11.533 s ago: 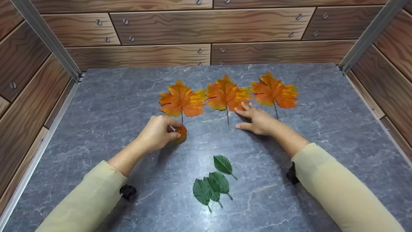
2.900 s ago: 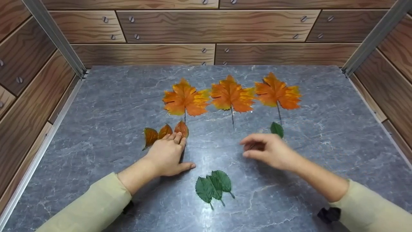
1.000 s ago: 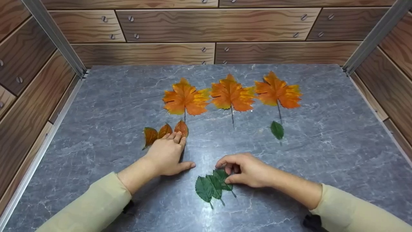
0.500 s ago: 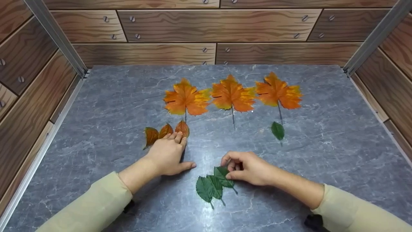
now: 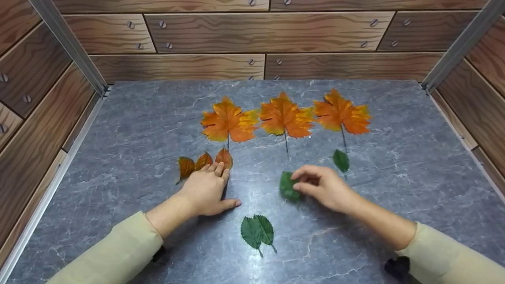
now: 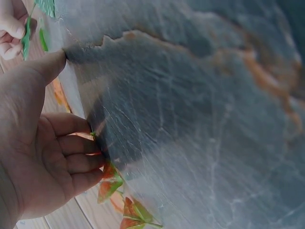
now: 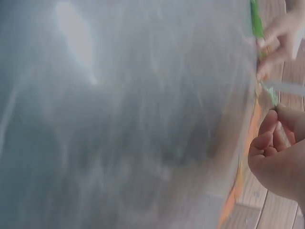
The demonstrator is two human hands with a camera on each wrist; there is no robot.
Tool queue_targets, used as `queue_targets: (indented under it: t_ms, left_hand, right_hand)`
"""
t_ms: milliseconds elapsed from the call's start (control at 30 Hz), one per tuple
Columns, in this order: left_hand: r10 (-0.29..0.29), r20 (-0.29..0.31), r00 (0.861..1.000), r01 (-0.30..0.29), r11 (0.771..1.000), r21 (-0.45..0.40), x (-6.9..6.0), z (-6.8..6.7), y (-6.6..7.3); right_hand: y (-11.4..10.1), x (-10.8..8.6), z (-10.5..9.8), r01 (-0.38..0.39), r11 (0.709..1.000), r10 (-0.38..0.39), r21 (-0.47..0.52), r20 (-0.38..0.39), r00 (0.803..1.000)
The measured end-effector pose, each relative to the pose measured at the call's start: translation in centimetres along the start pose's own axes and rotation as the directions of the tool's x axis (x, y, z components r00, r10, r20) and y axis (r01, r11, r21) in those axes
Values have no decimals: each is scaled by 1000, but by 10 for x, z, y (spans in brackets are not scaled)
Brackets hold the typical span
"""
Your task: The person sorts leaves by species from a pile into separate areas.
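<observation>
My right hand (image 5: 325, 189) pinches a green leaf (image 5: 289, 187) by its right edge, above the middle of the grey table; motion blurs it slightly. My left hand (image 5: 205, 189) lies with fingers extended, its fingertips on the lower part of a small orange-brown leaf (image 5: 224, 156). Two more small brown leaves, a middle one (image 5: 204, 159) and a curled outer one (image 5: 185, 167), sit to its left. Two overlapping green leaves (image 5: 256, 230) rest near the front. Another green leaf (image 5: 341, 160) lies under the stem of the right maple leaf (image 5: 341, 112).
The left maple leaf (image 5: 229, 120) and the middle maple leaf (image 5: 285, 116) continue the row along the back of the marbled grey table (image 5: 146, 114). Wood-patterned panels (image 5: 268, 33) and metal posts (image 5: 69, 47) border the table.
My right hand has lifted one green leaf off the front group and carried it up and slightly right, leaving two there. Earlier, a green leaf appeared at the right. My left hand has stayed put lately.
</observation>
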State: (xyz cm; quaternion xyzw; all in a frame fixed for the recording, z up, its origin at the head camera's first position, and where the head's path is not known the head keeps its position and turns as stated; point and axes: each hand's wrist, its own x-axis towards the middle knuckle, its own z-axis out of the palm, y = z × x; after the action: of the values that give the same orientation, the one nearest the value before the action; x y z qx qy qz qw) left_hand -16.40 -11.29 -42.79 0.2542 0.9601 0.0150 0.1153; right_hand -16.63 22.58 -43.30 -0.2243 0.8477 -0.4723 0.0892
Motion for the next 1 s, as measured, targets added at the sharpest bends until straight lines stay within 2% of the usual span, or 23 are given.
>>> queue_targets:
  t_ms: [167, 367, 633, 1000]
  left_hand:
    - [4, -5, 1000, -4, 1000, -8, 0, 0, 0]
    - [8, -1, 1000, -8, 1000, -6, 0, 0, 0]
    - [5, 9, 1000, -5, 1000, -4, -1, -1, 0]
    - [7, 2, 1000, -7, 1000, 9, 0, -1, 0]
  right_hand:
    - [9, 2, -26, -77, 997, 73, -29, -126, 989]
    - [21, 3, -52, -149, 987, 136, -53, -192, 972]
    - [34, 5, -70, -215, 971, 194, -105, -182, 964]
    - [38, 9, -73, -251, 958, 226, -137, -179, 958]
